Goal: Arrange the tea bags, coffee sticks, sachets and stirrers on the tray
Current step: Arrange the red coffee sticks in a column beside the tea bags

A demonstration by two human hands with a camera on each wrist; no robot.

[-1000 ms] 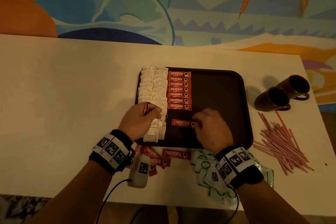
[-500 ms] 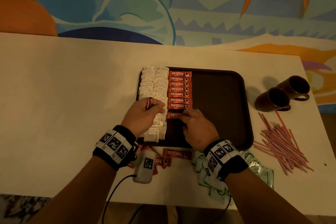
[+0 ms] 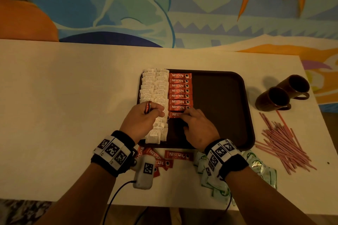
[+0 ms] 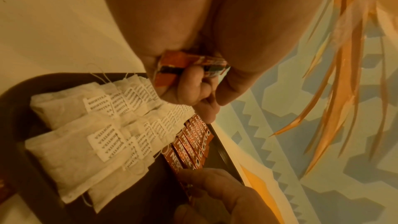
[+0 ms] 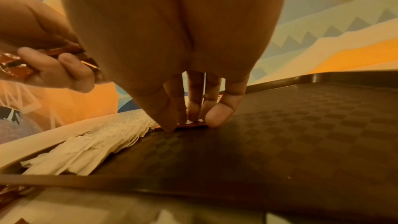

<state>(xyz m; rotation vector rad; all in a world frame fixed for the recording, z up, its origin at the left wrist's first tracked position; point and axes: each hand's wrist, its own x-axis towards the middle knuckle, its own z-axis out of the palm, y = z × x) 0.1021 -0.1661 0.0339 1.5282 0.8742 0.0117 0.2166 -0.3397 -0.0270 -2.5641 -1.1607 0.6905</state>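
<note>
At frame centre, the right hand (image 3: pixel 198 129) presses straight fingers on a coffee stick (image 3: pixel 175 114); the left hand (image 3: pixel 141 120) grips spare sticks (image 4: pixel 189 65).

Both bare forearms wear black wristbands (image 3: pixel 117 153) bearing white square-coded tags.

Hidden or cut off, placed relative to the tray (image 3: pixel 237 82):
- Eighth coffee stick (image 3: pixel 175 114), tray's left half: right end covered by right hand (image 3: pixel 198 128).
- Sticks in left hand (image 3: pixel 141 121) grip: count unreadable.
- Green sachets (image 3: pixel 257 165), near edge: partly under right wrist.
- Loose coffee sticks (image 3: pixel 178 155), near edge: some behind left wrist device.
- Tea-bag tags (image 4: pixel 103 144): print illegible.
</note>
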